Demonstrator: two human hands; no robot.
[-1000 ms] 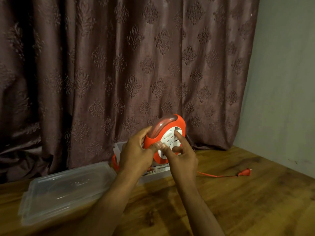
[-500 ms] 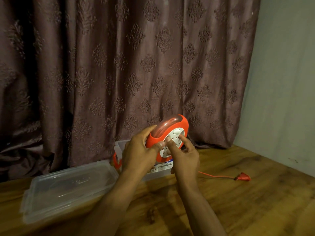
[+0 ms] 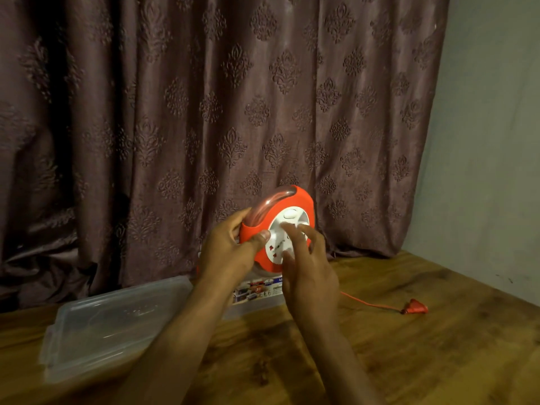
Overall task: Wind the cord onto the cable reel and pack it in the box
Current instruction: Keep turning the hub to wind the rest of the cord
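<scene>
I hold an orange cable reel (image 3: 295,200) with a white socket face upright above the table. My left hand (image 3: 230,252) grips its left rim, thumb on the front. My right hand (image 3: 306,264) rests its fingertips on the white centre disc. A thin orange cord (image 3: 368,303) trails from behind my right hand across the table to an orange plug (image 3: 415,307) lying on the right. The clear plastic box (image 3: 257,299) with a printed label stands behind my hands, mostly hidden.
A clear plastic lid (image 3: 117,320) lies flat on the wooden table (image 3: 423,361) at the left. A brown patterned curtain (image 3: 204,112) hangs behind the table. A grey wall (image 3: 491,141) bounds the right side.
The white centre disc has turned under my right fingers. The plug has slid a little toward the reel as the cord shortened. My left hand keeps its hold.
</scene>
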